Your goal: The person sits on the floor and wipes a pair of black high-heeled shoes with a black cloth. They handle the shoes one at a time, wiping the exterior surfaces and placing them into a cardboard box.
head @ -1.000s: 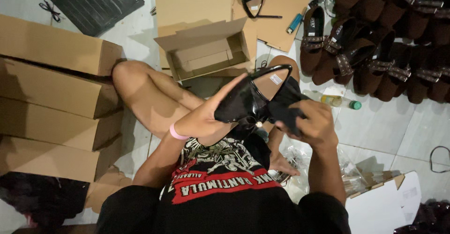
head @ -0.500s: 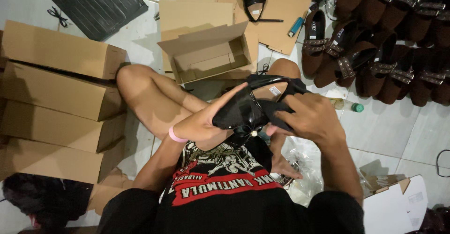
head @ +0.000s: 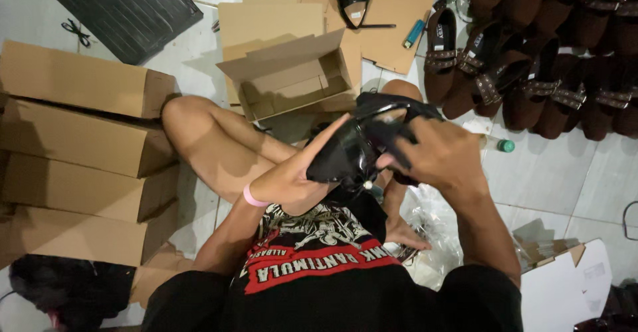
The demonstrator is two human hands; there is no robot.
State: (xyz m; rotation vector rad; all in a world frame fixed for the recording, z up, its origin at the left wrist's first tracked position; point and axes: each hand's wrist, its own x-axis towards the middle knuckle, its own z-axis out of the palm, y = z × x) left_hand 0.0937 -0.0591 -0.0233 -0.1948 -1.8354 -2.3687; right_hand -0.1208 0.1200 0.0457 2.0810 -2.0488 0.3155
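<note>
While seated, both hands (head: 372, 166) clasp black sandal (head: 362, 147)

black sandal (head: 355, 152) rotated — right hand (head: 442, 156) regripped

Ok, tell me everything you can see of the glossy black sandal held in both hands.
The glossy black sandal looks like shiny synthetic leather, with thin curved straps arching over its top and a small pale stud near its lower edge. It is held in the air above the person's lap, tilted. The left hand supports it from below and the left, fingers stretched along its side; the right hand grips its right end from above, covering that part. Nothing else touches it.
</note>
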